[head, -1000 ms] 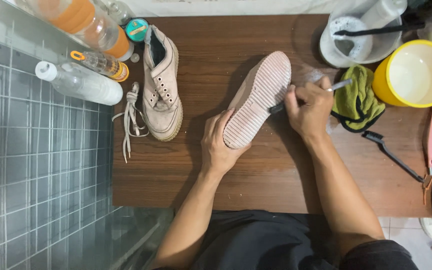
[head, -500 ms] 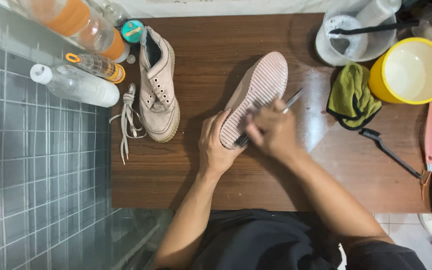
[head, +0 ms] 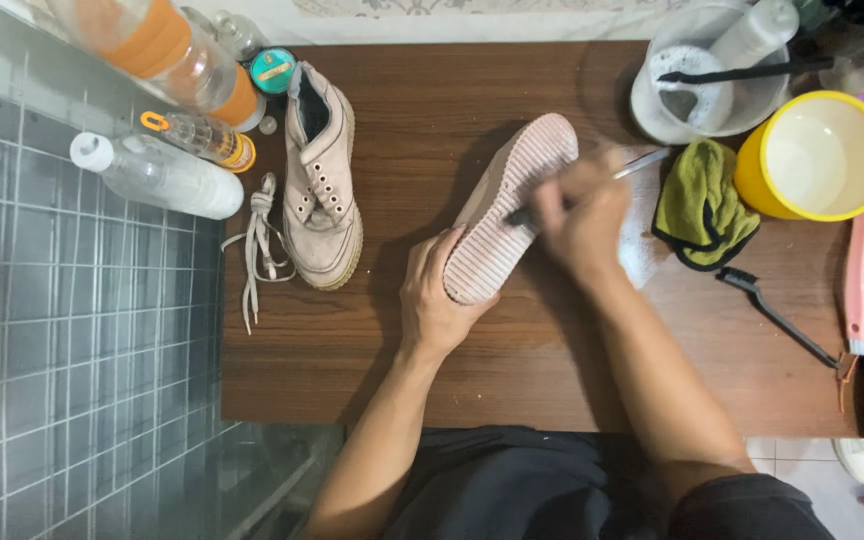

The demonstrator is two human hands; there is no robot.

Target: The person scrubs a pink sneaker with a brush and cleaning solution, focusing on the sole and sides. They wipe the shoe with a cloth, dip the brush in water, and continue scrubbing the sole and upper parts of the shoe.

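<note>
I have the shoe (head: 505, 222) turned sole-up on the bench (head: 372, 360), tilted so the ribbed sole faces me and I can get at the grooves. My left hand (head: 437, 300) is wrapped round its heel end, fingers closed on the edge, propping it steady against the wood. My right hand (head: 584, 215) is closed tight round a thin brush (head: 642, 165), its dark head lying on the sole near the middle; the hand is blurred. The other shoe (head: 320, 180) stands upright to the left, well apart, its laces (head: 257, 245) pulled out and lying beside it. A green cloth (head: 697, 205), a yellow cup (head: 814, 155) and a bowl (head: 652, 105) sit close on my right, in easy reach
</note>
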